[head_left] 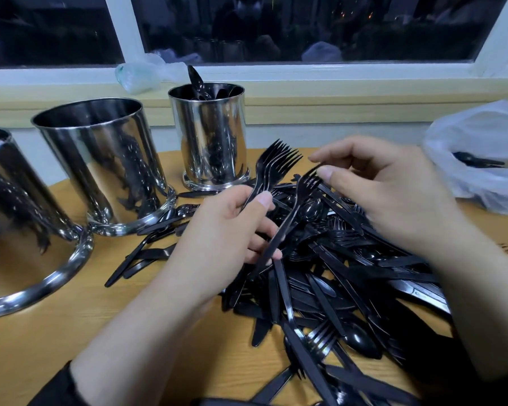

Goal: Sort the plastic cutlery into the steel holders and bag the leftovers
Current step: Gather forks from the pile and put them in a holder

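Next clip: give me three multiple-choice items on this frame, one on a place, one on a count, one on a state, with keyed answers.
1. Where is the plastic bag?
A. far right of the table
B. inside a holder
C. under the pile

2. How many steel holders show?
A. one
B. three
C. five

3. What does the left hand hold?
A. nothing
B. a bunch of forks
C. a spoon

Answers: 1 A, it sits at the right edge; 2 B, holders and; 3 B, tines of the forks fan above its grip.
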Demonstrator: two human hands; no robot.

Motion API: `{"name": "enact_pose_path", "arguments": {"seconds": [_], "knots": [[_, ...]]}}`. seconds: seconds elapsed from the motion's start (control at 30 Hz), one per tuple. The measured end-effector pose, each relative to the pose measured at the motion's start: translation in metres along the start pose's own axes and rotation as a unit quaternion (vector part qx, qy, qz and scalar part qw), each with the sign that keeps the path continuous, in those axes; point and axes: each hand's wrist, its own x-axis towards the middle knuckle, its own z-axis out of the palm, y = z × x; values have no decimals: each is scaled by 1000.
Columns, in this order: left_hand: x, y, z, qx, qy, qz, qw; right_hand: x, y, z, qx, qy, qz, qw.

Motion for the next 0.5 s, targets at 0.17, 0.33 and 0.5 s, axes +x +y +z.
{"name": "enact_pose_path", "arguments": {"seconds": [0.17, 0.33, 0.5], "knots": [[-4, -3, 2, 12, -40, -12, 999, -5, 0, 22, 27, 90, -14, 996], [0, -9, 2, -27, -12, -36, 999, -7, 10, 16, -5, 99, 5, 995], [5, -11, -7, -38, 18, -26, 999, -4, 34, -8, -221, -88, 67, 969]]}}
